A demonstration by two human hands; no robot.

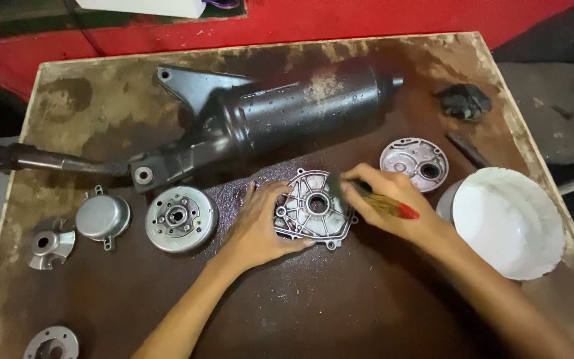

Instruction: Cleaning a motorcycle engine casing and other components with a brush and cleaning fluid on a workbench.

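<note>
A silver cast engine cover (pixel 313 211) with a central hole lies on the wet wooden table (pixel 340 312). My left hand (pixel 260 226) rests on its left edge, fingers curled around the rim and holding it down. My right hand (pixel 393 203) grips a paintbrush (pixel 381 203) with a yellow handle and red end; its dark bristles touch the cover's upper right part.
A long black exhaust muffler (pixel 287 113) lies across the back. A round flywheel rotor (pixel 181 218), a small domed cap (pixel 103 217) and a fan-like part (pixel 49 243) sit left. Another round cover (pixel 414 163) and a white bowl (pixel 507 223) stand right; a dark rag (pixel 464 101) lies far right.
</note>
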